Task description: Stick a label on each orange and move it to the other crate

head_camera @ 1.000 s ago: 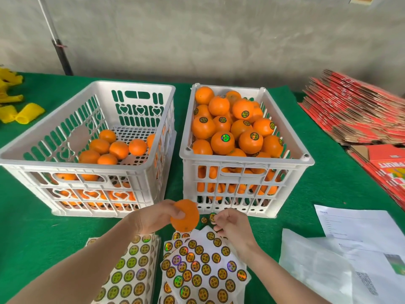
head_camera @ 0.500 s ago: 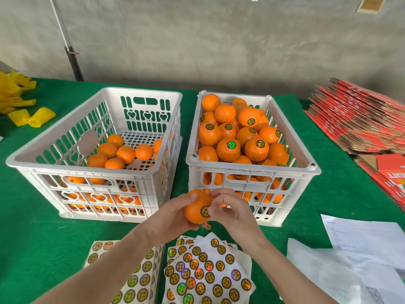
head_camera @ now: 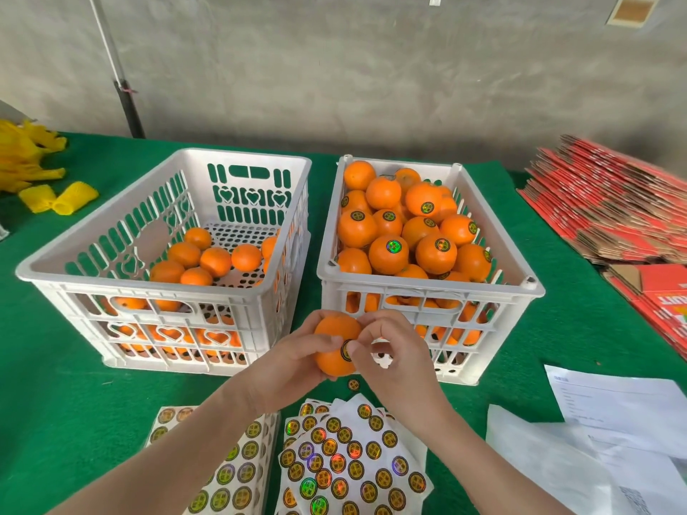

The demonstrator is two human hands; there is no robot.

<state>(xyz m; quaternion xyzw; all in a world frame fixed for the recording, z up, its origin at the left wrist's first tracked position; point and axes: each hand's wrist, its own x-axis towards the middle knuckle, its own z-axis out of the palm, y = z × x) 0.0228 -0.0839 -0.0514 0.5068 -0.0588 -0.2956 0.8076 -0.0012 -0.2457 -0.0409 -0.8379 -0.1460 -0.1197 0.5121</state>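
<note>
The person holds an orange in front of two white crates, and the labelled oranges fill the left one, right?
No. The head view shows the labelled oranges in the right crate; the rest is right.

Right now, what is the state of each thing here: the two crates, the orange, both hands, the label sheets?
left crate: partly filled with unlabelled oranges
right crate: heaped with labelled oranges
held orange: lifted, label on it
left hand: grips the held orange
right hand: fingers curled on the orange, thumb on label
label sheets: lying overlapped
</note>
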